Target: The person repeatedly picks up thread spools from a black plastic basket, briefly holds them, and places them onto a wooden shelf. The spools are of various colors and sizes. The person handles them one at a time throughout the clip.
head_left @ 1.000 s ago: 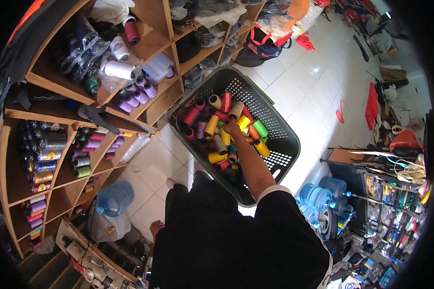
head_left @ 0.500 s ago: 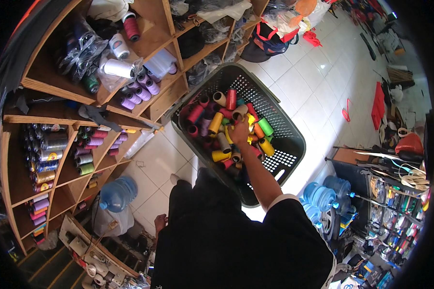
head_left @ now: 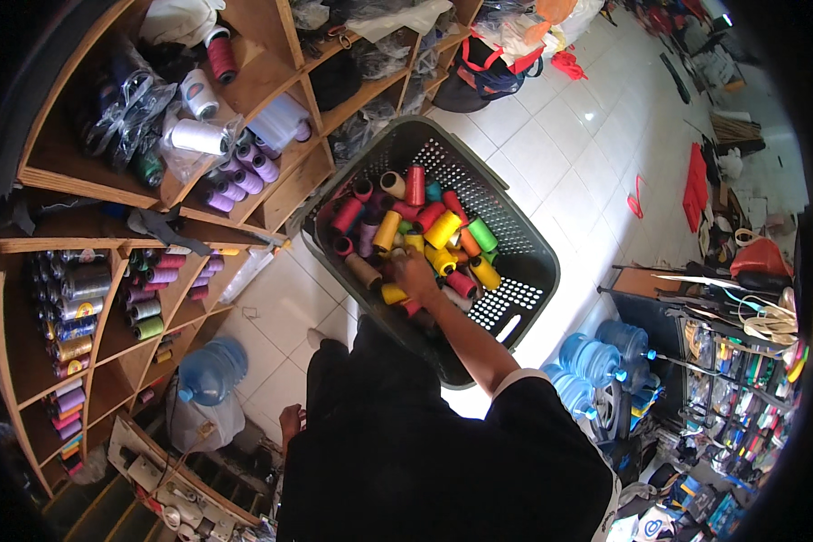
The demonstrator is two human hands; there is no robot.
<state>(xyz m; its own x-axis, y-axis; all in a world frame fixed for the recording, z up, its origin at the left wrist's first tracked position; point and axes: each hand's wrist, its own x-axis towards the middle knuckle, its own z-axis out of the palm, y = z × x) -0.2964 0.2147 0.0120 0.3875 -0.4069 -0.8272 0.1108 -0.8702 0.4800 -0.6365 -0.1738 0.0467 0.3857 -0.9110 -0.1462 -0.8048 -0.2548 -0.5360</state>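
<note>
A large dark green plastic basket with perforated walls stands on the floor in front of me, holding many thread cones. My right hand reaches down among them, its fingertips hidden between the cones, so any grip cannot be made out. Around it lie a brown cone, a yellow cone, another yellow cone and a red cone. Green and pink cones sit on the right of the heap. My left hand hangs beside my leg, fingers loosely bent, with nothing visible in it.
Wooden shelves full of thread cones line the left. A blue water bottle stands below them, near a sewing machine. More water bottles and a crowded rack are at right. Bags lie beyond the basket.
My right hand has moved left and nearer to me within the basket. It uncovers a yellow cone, and a brown cone now shows by the left side. My left hand still hangs down.
</note>
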